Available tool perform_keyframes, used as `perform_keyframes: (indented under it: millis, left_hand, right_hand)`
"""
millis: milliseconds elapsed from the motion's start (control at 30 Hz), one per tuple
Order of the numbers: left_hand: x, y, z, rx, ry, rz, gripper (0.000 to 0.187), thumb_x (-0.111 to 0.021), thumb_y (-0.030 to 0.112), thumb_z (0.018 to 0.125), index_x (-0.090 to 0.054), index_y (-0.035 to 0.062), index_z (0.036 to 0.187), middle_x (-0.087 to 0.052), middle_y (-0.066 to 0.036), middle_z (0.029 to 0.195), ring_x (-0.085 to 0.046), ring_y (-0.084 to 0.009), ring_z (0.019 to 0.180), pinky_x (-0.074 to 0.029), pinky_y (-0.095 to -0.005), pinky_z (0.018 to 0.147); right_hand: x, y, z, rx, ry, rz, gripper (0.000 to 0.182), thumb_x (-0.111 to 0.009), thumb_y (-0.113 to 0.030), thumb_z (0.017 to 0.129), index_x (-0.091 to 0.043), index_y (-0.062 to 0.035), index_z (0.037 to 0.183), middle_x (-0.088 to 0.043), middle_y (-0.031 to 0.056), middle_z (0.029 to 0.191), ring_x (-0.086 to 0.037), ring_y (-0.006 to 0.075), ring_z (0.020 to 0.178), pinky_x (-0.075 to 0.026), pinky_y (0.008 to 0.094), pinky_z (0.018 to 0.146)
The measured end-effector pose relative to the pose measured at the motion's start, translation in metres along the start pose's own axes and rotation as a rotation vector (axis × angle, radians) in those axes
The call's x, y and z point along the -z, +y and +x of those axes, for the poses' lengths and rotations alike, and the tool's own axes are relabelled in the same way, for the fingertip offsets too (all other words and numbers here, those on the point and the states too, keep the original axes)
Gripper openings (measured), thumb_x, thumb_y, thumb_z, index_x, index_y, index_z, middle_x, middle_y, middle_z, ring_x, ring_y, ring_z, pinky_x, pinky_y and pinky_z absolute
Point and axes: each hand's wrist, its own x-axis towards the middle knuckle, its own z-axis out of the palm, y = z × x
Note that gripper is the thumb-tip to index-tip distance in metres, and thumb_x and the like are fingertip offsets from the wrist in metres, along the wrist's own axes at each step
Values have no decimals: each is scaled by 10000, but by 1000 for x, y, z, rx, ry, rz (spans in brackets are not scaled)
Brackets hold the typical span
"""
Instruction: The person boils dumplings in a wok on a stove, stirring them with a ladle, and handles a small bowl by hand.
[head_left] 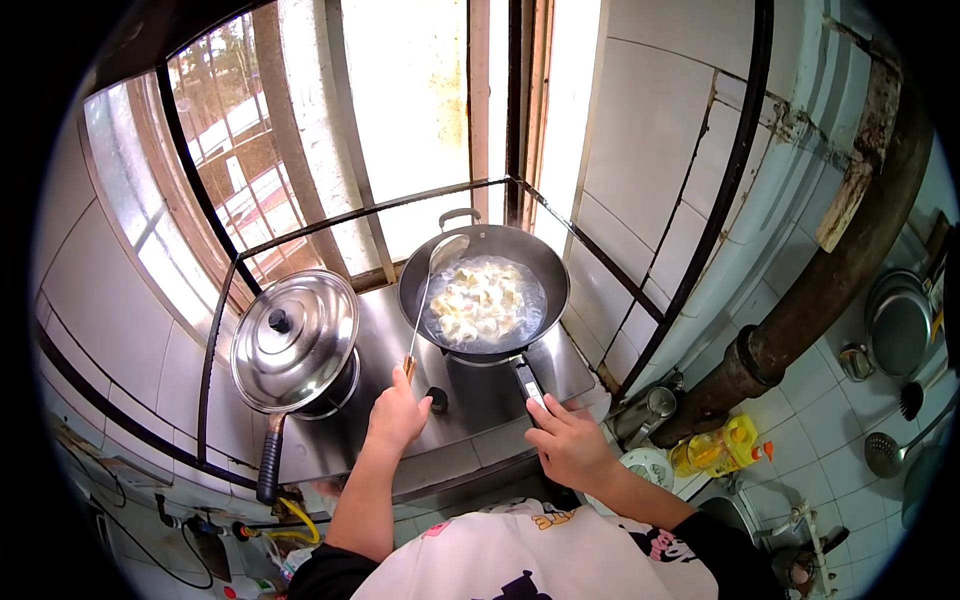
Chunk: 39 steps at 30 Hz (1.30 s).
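Observation:
In the head view my left hand (397,412) is closed round the wooden end of a long metal ladle (421,314). The ladle's bowl rests against the inner left wall of a dark wok (553,262). Pale, dumpling-like pieces (482,300) are bunched together in cloudy, bubbling water inside the wok. My right hand (572,444) grips the wok's black handle (529,382), its fingers over the handle's near end. The wok sits on the right burner of a steel stove (455,395).
A lidded steel pan (297,335) stands on the left burner, its handle pointing toward me. Black metal bars (372,208) frame the stove before a window. At the right are a thick brown pipe (800,330), a yellow oil bottle (715,448) and hanging utensils.

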Motion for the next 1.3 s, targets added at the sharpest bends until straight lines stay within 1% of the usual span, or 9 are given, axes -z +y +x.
perform_keyframes:
  millis: [333, 733, 933, 1300]
  left_hand:
    - [2, 3, 0, 26, -17, 3, 689, -704, 264, 857, -311, -76, 1310, -658, -316, 888, -662, -464, 862, -546, -500, 766]
    - [3, 3, -1, 16, -13, 15, 708, -704, 270, 857, -319, -101, 1321, -660, -314, 888, -666, -456, 856, -551, -493, 758]
    - [0, 1, 0, 12, -2, 19, 706, -706, 274, 856, -321, -92, 1320, -660, -309, 880, -666, -457, 841, -550, -496, 749]
    - [1, 2, 0, 27, -6, 20, 706, -707, 278, 856, -316, -81, 1323, -662, -306, 876, -665, -461, 839, -548, -506, 744]
  right_hand:
    - [0, 0, 0, 6, -4, -2, 139, -663, -35, 747, -612, -65, 872, -583, 181, 1295, -580, 369, 1190, -560, 372, 816]
    - [0, 0, 1, 13, 3, -13, 115, -659, -42, 758, -602, -62, 856, -587, 185, 1287, -585, 370, 1181, -555, 363, 830]
    - [1, 0, 1, 27, 12, -22, 106, -656, -46, 762, -593, -62, 845, -590, 188, 1282, -588, 370, 1175, -548, 355, 848]
    - [2, 1, 1, 32, -2, -22, 129, -657, -36, 739, -600, -56, 853, -589, 187, 1274, -584, 373, 1175, -550, 356, 839]
